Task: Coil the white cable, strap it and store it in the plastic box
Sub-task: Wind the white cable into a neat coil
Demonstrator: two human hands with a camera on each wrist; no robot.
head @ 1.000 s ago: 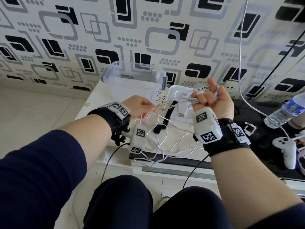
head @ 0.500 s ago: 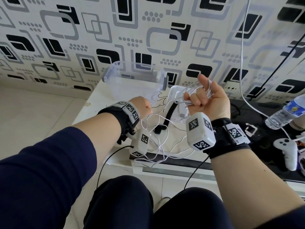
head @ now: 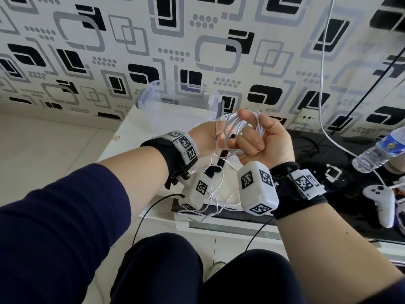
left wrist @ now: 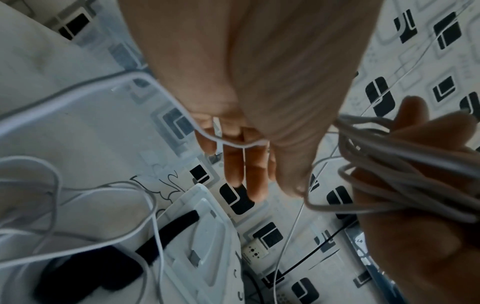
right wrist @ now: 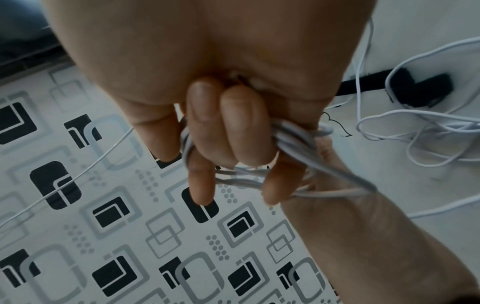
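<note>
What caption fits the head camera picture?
Right hand grips the coiled cable; left hand feeds more on.

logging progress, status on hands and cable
Right hand grips coiled white cable; left hand feeds a strand. Loose cable remains. Black strap, plastic box untouched.

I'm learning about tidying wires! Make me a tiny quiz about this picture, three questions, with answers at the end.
1. True or false: the white cable is already inside the plastic box.
2. Which hand has the coil wound round its fingers: A) left hand B) right hand?
3. Fill in: the black strap lies on the ____, under loose cable.

Key: 1 false; 2 B; 3 table.
</note>
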